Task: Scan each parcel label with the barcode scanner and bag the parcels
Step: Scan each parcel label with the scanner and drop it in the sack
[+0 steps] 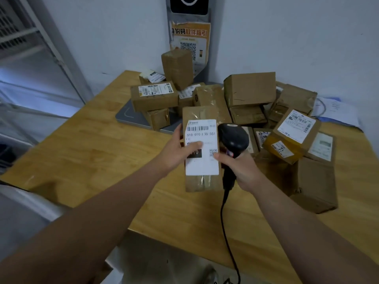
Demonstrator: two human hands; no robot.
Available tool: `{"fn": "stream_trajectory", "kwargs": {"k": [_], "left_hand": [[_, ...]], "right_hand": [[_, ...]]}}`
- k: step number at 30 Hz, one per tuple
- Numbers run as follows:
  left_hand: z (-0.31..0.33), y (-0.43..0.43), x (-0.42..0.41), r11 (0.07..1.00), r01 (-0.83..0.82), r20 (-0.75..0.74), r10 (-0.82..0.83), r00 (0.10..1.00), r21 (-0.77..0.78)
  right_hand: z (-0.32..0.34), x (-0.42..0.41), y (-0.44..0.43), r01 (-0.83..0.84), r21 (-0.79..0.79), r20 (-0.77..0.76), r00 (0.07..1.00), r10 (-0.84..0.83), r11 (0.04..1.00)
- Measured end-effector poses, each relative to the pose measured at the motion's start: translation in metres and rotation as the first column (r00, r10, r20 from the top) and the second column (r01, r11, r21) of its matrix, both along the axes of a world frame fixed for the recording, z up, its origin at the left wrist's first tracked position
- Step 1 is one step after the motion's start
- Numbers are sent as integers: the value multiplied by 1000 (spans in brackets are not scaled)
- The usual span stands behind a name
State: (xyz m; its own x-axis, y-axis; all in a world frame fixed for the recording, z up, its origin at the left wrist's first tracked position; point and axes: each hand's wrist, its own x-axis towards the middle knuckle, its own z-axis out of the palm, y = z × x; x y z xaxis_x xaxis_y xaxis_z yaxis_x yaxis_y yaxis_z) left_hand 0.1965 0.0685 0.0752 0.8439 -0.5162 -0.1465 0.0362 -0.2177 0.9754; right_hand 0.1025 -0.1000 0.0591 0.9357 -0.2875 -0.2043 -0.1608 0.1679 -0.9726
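Note:
My left hand (178, 148) grips a long brown cardboard parcel (202, 182) from its left side, thumb lying across the white shipping label (202, 140). The label faces up and its barcode runs along the top edge. My right hand (239, 168) is wrapped around the handle of a black barcode scanner (232, 138), held just right of the parcel with its head level with the label. The scanner's black cable (225, 222) hangs down toward the table's near edge.
Several brown parcels (249, 89) are piled across the back and right of the wooden table (92, 152), some on a grey scale platform (127, 114). One box (316, 185) lies close to my right wrist. A kiosk with an orange QR poster (189, 41) stands behind.

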Motion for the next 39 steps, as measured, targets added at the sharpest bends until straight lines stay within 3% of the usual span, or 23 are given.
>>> {"fn": "stream_trajectory", "kwargs": {"k": [3, 6, 12, 15, 18, 22, 28, 39], "left_hand": [[10, 11, 19, 997, -16, -175, 2, 984, -76], [16, 25, 31, 995, 0, -222, -23, 975, -103], [19, 41, 47, 997, 75, -194, -74, 978, -3], [16, 42, 49, 1000, -11, -145, 12, 989, 8], [6, 45, 53, 994, -108, -60, 110, 992, 30], [-12, 49, 51, 979, -194, 56, 190, 980, 68], [-25, 53, 55, 962, -274, -36, 275, 961, 19], [-32, 56, 65, 957, -286, -56, 288, 956, 47]], "right_hand": [[-1, -4, 6, -46, 34, -10, 999, 47, 998], [-1, -3, 9, -60, 58, -25, 998, 62, 997], [-3, 2, 14, -81, 60, -100, 991, 86, 995], [-3, 7, 20, -37, 35, -135, 990, 41, 999], [0, 14, 25, 92, -70, -219, 970, -106, 993], [7, 9, 35, 61, -175, -204, 974, -96, 983], [0, -4, 57, -53, -270, -159, 987, 9, 961], [-10, -6, 64, -54, -263, -202, 979, 0, 963]]}}
